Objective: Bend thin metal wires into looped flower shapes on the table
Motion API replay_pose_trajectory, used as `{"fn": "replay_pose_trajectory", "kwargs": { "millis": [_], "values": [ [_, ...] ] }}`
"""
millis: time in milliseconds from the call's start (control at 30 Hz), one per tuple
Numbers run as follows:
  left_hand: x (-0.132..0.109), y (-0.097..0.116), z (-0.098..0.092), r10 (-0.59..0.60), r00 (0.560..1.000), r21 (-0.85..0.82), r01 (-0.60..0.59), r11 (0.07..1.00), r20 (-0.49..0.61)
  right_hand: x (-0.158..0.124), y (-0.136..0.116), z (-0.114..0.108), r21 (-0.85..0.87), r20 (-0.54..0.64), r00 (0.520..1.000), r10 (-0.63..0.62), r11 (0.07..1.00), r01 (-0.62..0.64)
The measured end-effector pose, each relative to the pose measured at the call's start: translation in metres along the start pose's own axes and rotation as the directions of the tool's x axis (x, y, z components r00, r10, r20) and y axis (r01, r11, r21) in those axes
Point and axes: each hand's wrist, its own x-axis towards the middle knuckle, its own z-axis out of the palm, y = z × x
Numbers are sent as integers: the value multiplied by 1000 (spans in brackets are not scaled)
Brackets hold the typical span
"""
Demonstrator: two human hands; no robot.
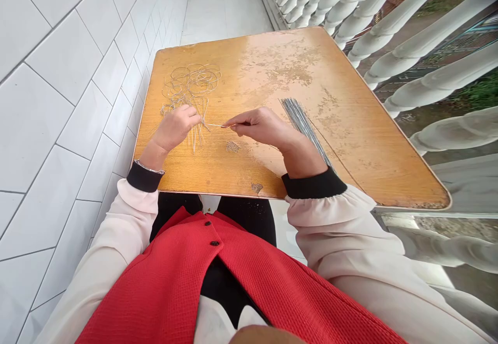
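A thin metal wire (216, 125) is stretched between my two hands over the wooden table (350, 141). My left hand (177, 126) is closed on its left end. My right hand (262, 125) pinches the other end with fingers pressed together. Beyond my left hand lies a pile of wire rings (192, 82) with short wire pieces (196, 136) scattered beneath it. A bundle of straight wires (303, 123) lies just right of my right hand, partly hidden by my wrist.
A white tiled wall (58, 100) runs along the table's left side. White balusters (408, 38) stand to the right. The tabletop has worn patches and chipped spots near its front edge. My lap in red and black sits below the edge.
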Motion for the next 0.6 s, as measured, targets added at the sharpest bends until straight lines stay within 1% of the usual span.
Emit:
{"fn": "replay_pose_trajectory", "kwargs": {
  "millis": [67,100,133,167,200,233,267,300,333,367,400,433,467,533,600],
  "values": [
    [0,1,0,-71,995,-88,65,994,-69,2,3,3,-38,-23,1000,-3,999,2],
    [0,2,-1,-133,985,-161,114,980,-110,2,4,4,-44,-38,999,2,999,-4],
    [1,3,-2,-218,964,-256,175,951,-152,3,4,6,-42,-54,999,5,999,-8],
    [2,5,-4,-326,928,-367,244,898,-181,3,4,8,-35,-71,997,5,999,-8],
    [3,8,-5,-445,877,-485,315,816,-179,4,4,10,-26,-87,996,0,1000,-2],
    [4,11,-7,-562,815,-600,381,703,-142,4,3,12,-15,-103,995,-9,1000,7],
    [6,15,-9,-661,747,-698,437,567,-70,4,2,14,-6,-118,993,-21,1000,21],
    [8,19,-11,-729,684,-769,481,421,29,4,1,16,2,-134,990,-35,999,36],
    [10,24,-13,-761,636,-810,510,288,130,4,0,19,6,-150,987,-49,999,51],
    [12,28,-15,-763,606,-830,529,174,226,4,0,22,7,-165,984,-63,998,65],
    [13,33,-18,-743,593,-838,540,80,311,4,-1,25,4,-176,981,-76,997,78],
    [15,37,-20,-712,595,-843,538,8,373,4,-1,27,0,-182,979,-89,996,91],
    [16,40,-22,-679,607,-849,526,-45,412,3,-2,30,-8,-183,978,-104,994,105],
    [18,46,-25,-644,634,-870,482,-104,428,3,-1,34,-28,-169,976,-139,990,137],
    [18,49,-25,-649,641,-888,444,-122,410,3,-1,36,-52,-159,972,-173,985,166]
  ]
}}
